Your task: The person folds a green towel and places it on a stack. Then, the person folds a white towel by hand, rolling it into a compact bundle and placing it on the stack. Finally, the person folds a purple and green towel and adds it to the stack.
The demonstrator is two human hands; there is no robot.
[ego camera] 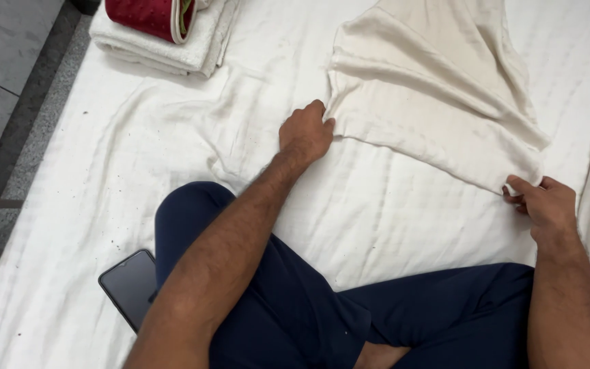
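A cream cloth [431, 89] lies spread on the white sheet [104, 171] in front of me. My left hand [305, 133] pinches its near left corner, fingers closed on the fabric. My right hand [544, 205] grips the near right corner, which is lifted a little off the sheet. The cloth is wrinkled and stretched between the two hands. My crossed legs in dark blue trousers [295, 307] fill the lower middle of the view.
A folded white towel [165, 44] with a red rolled cloth [148, 15] on top lies at the upper left. A black phone [130, 287] rests by my left knee. Grey floor [8, 75] runs along the sheet's left edge.
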